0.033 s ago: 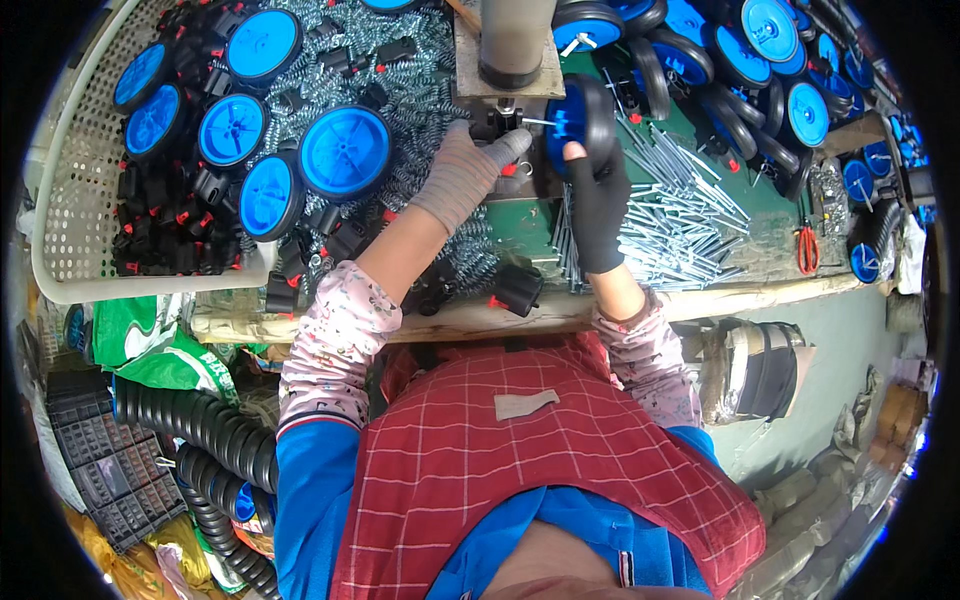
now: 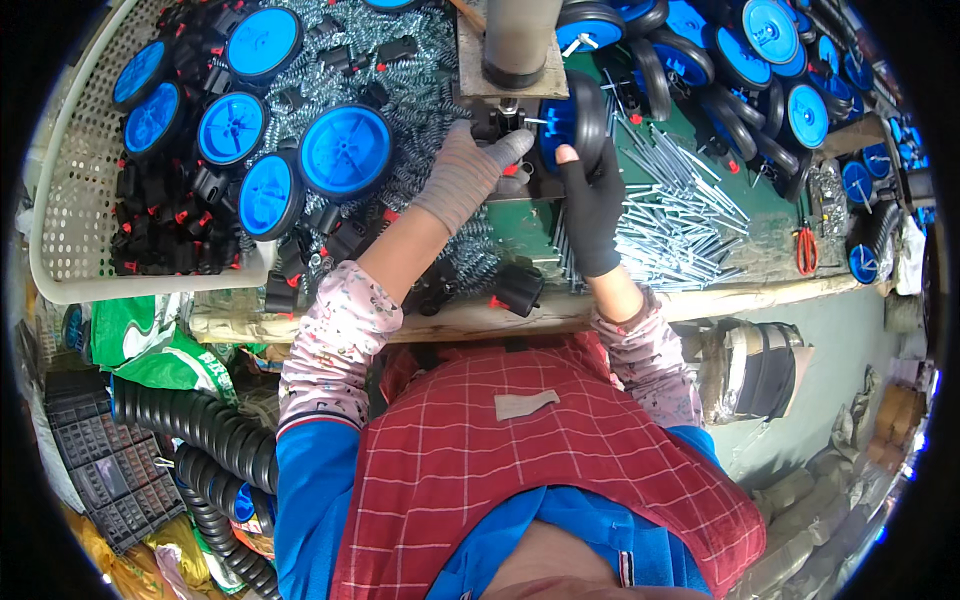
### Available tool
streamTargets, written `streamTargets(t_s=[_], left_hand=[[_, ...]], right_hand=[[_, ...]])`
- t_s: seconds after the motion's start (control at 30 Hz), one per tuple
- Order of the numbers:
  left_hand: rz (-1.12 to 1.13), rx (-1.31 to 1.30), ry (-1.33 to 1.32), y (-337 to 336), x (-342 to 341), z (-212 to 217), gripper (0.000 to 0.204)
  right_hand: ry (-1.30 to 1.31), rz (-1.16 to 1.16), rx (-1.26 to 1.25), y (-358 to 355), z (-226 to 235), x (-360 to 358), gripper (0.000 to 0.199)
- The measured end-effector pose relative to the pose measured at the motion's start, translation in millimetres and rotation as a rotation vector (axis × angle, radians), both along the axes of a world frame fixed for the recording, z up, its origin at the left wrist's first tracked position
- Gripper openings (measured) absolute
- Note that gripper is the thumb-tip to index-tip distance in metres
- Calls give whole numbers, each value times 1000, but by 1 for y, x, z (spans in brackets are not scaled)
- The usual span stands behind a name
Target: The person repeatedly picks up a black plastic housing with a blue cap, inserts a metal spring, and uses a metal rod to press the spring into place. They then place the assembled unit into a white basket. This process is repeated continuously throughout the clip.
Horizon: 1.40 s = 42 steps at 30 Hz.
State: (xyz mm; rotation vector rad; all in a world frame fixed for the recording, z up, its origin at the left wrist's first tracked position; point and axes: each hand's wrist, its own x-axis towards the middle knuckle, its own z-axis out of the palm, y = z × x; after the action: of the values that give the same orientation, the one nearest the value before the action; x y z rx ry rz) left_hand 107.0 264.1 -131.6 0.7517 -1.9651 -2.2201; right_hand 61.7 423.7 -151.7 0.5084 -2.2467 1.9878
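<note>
My left hand (image 2: 470, 172), in a grey glove, is closed on a black plastic bracket (image 2: 509, 118) with a red tab, below the press head. The fingers partly hide this bracket. My right hand (image 2: 592, 210), in a black glove with a bare thumb tip, grips a blue wheel (image 2: 588, 118) with a black tyre, standing on edge. A thin metal axle pin (image 2: 536, 121) points from the wheel's hub toward the bracket. Whether the pin's tip has entered the bracket, I cannot tell. Just above both hands is the press column (image 2: 515, 45).
Loose metal pins (image 2: 680, 215) lie right of my right hand. Springs (image 2: 420, 90) heap up at the left, beside a white perforated basket (image 2: 75, 215) of brackets and wheels. More wheels (image 2: 745, 55) pile up at the far right, near red-handled scissors (image 2: 806, 250).
My right hand and the wheel have shifted slightly to the left, nearer the bracket. My left hand stays almost where it was.
</note>
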Motion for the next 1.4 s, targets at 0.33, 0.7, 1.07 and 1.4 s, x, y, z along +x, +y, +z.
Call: streamTargets(t_s=[0.33,0.7,1.07,1.4], left_hand=[[-103,-1343,86,-45,102,23,39],[-165,-1904,-114,-108,110,8,36],[169,-123,125,8,102,7,51],[33,129,251,26,81,2,40]], right_hand=[[369,128,403,7,11,-35,48],[398,89,751,82,104,-169,27],[492,148,1159,101,-46,-132,21],[1027,419,782,47,37,-21,16]])
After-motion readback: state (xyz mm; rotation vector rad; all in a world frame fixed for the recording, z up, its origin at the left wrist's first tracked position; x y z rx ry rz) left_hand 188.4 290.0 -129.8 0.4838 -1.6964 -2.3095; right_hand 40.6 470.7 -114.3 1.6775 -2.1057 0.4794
